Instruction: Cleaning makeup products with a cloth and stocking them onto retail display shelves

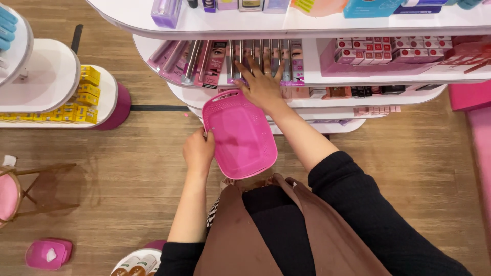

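Pink plastic basket [239,135] sits at frame centre, perforated along its rim, tilted so the inside faces up. Left hand [198,151] grips its rim at 9 o'clock, fingers curled over the edge. Right hand [262,86] at 12 o'clock from the basket, fingers spread flat over a row of slim silver tube packages [255,57] on the middle white shelf [312,76]; not pinching anything that I can see. Pink carded packs [190,62] lean at 11 o'clock on the same shelf. Small red-and-white boxes [388,50] in a pink tray at 2 o'clock. Lilac box [166,12] on the top shelf, 12 o'clock. Lower shelf holds small brown and dark packs [353,92]. Yellow boxes [84,94] stacked on a round white stand at 9 o'clock. Second pink basket [48,254] on the wood floor [128,168] at 7 o'clock, with a white scrap inside. Brown bottles [134,266] at 6 o'clock. Person wears black sleeves and a brown apron [266,240].
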